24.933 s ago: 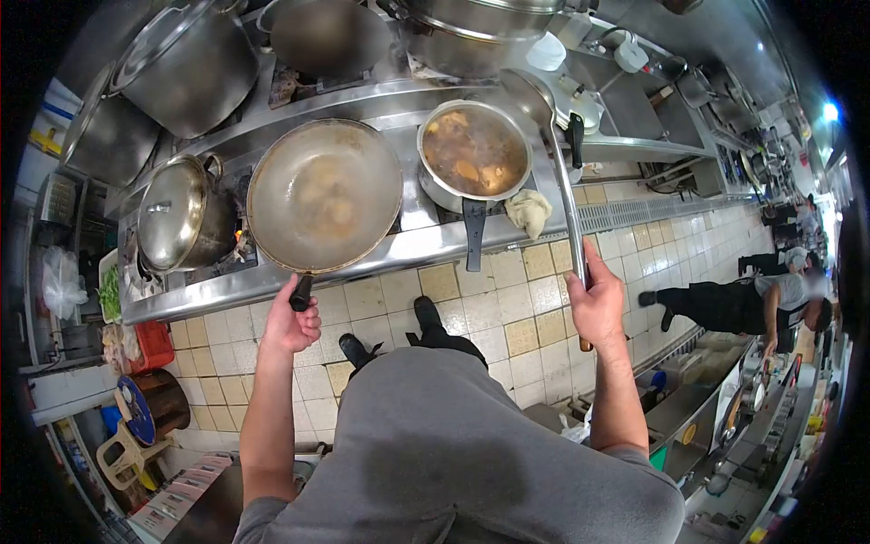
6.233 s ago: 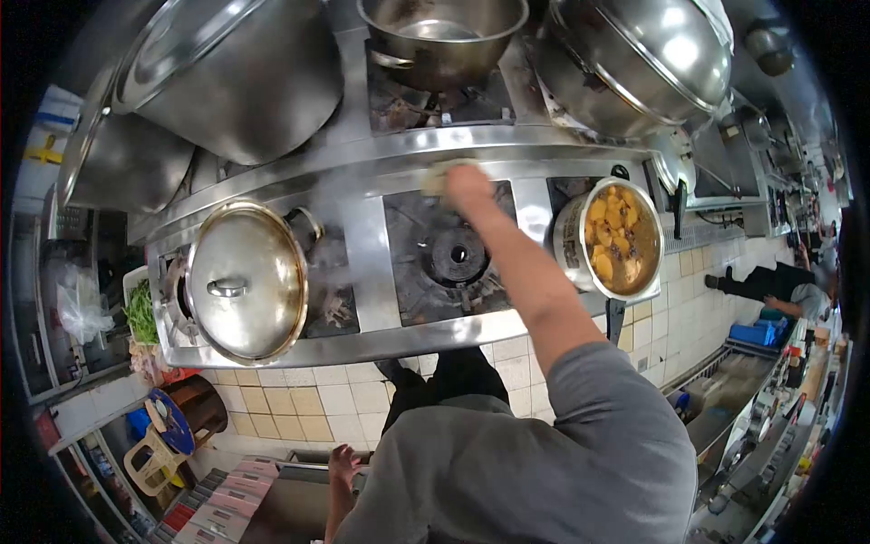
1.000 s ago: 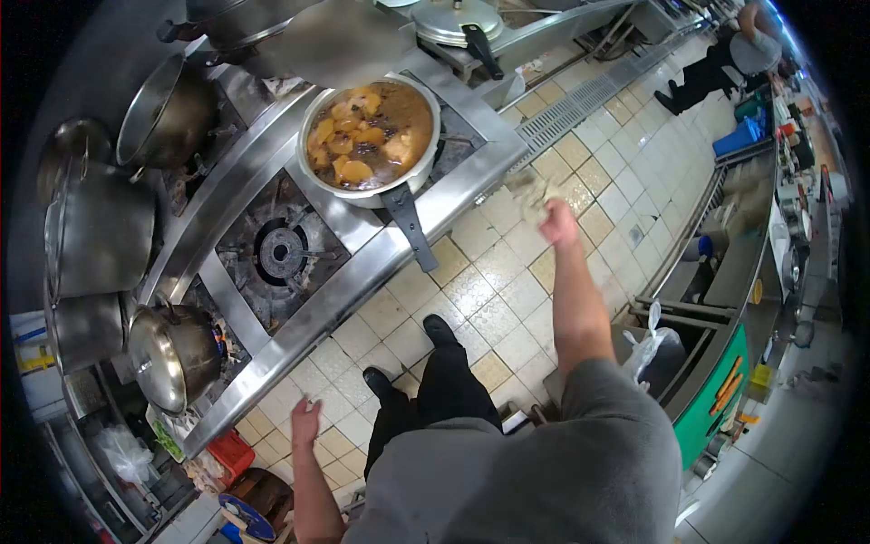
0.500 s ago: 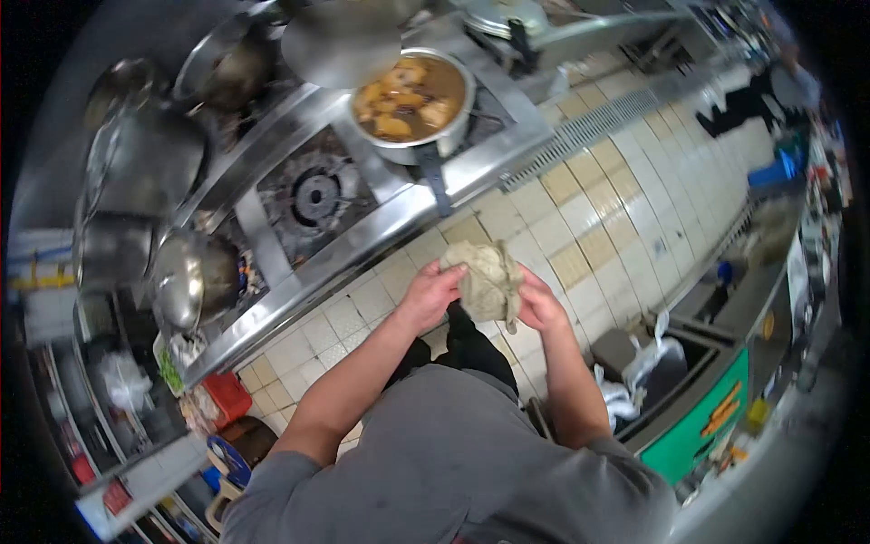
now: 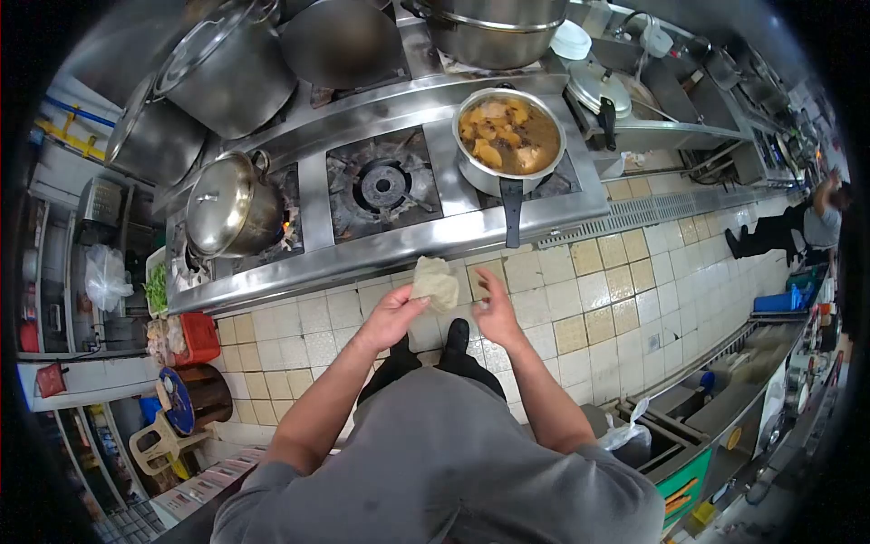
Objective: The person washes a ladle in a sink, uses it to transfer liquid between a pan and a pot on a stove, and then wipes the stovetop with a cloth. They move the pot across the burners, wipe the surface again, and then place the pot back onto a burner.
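A folded beige cloth [image 5: 436, 284] is pinched in my left hand [image 5: 395, 315], held out in front of my body above the tiled floor. My right hand [image 5: 495, 311] is apart from the cloth, its fingers spread and nothing in them. Beyond my hands runs a steel stove [image 5: 390, 240]. On its right burner stands an uncovered pressure cooker [image 5: 508, 184] of brown liquid with chunks of food, its black handle [image 5: 512, 213] pointing toward me. The middle burner [image 5: 382, 184] carries no pot.
A lidded steel pot [image 5: 234, 207] sits on the left burner, with flame beside it. Large pots [image 5: 231, 77] stand behind. A pressure cooker lid [image 5: 600, 88] lies right of the stove. Red crate [image 5: 195, 337] and stool [image 5: 190, 399] are at left. Another person [image 5: 820, 222] is far right.
My right hand has let go of the cloth and moved off to its right. The cloth now hangs from my left hand alone, folded smaller. My view has turned to face the stove.
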### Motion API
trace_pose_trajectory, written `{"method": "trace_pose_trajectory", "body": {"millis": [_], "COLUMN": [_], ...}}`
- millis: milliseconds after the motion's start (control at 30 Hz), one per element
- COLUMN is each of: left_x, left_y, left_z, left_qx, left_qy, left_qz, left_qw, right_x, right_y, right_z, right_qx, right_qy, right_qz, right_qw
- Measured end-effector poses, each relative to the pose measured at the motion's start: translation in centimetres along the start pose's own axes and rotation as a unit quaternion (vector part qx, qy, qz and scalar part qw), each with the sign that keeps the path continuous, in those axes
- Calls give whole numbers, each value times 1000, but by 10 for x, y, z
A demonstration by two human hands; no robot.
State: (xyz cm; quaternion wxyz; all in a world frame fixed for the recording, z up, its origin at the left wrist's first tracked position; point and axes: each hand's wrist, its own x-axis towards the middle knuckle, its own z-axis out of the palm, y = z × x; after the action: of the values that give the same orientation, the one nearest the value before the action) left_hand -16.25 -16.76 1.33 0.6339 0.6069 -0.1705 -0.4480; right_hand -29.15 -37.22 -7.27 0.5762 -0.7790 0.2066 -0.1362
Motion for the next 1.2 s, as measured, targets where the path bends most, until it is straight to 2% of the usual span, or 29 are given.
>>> {"method": "trace_pose_trajectory", "body": {"millis": [33, 100, 133, 167, 200, 233, 267, 300, 400, 467, 500, 567, 600, 667, 733, 767, 800, 833, 867, 900, 967, 1033, 1100, 1167, 1200], "left_x": [-3, -4, -3, -5, 0, -5, -5, -13, -12, -17, -13, -2, 2, 16, 28, 22, 13, 4, 3, 0, -4, -2, -3, -5, -3], "left_y": [-1, -11, -21, -5, -26, 9, 31, 47, 40, 37, 26, 9, 0, -19, -35, -22, 5, 20, 21, 19, 24, 1, -8, -11, -22], "left_z": [-8, -29, -40, -35, -64, -56, -52, -50, -79, -68, -67, -49, -31, -46, -65, -52, -30, -20, -28, -30, -30, -52, -70, -90, -111], "left_qx": [-28, -65, -77, -97, 87, -134, -142, -188, -209, -221, -219, -130, -194, -193, -199, -200, -227, -253, -277, -278, -298, -274, -253, -236, -292], "left_qy": [1, 24, 36, 75, 115, 130, 138, 147, 118, 123, 114, 52, 91, 64, 57, 59, 65, 74, 60, 71, 78, 101, 85, 93, 90], "left_qz": [11, 35, 48, 63, 127, 17, 28, 28, 38, 22, 22, -17, -4, -11, -5, -8, 6, 20, 33, 37, 57, 79, 47, 72, 25], "left_qw": [1000, 997, 995, 990, 981, 982, 980, 971, 970, 967, 969, 990, 977, 979, 978, 978, 972, 964, 958, 957, 950, 953, 963, 965, 952], "right_x": [13, 38, 48, 59, 61, 61, 59, 53, 43, 31, 29, 28, 28, 22, 18, 18, 22, 22, 21, 19, 7, 7, 12, 20, 22], "right_y": [-34, -34, -42, -49, -55, -66, -66, -80, -100, -111, -112, -115, -114, -112, -114, -116, -106, -100, -94, -88, -73, -60, -49, -78, -106], "right_z": [2, 16, 20, 20, 21, 18, 23, 23, 33, 39, 41, 39, 37, 32, 12, 3, 5, 0, -8, -12, 0, 17, 39, 38, 28], "right_qx": [-68, -51, -9, 31, 21, 72, 111, 92, 21, 42, 40, 106, 103, 48, 63, 78, 262, 264, 492, 678, 669, 655, 451, 436, 369], "right_qy": [-28, -142, -243, -318, -281, -272, -243, -227, -218, -158, -148, -132, -129, -71, -88, -104, -138, -142, -153, -155, -194, -231, -162, -156, -181], "right_qz": [-105, -218, -158, -89, -90, -49, -42, -111, -131, -88, -89, -121, -122, -106, -65, -29, 27, 29, 147, 258, 291, 322, 233, 227, 204], "right_qw": [992, 964, 957, 943, 955, 958, 963, 963, 967, 983, 984, 978, 979, 991, 992, 991, 955, 953, 844, 671, 656, 644, 846, 857, 889]}}
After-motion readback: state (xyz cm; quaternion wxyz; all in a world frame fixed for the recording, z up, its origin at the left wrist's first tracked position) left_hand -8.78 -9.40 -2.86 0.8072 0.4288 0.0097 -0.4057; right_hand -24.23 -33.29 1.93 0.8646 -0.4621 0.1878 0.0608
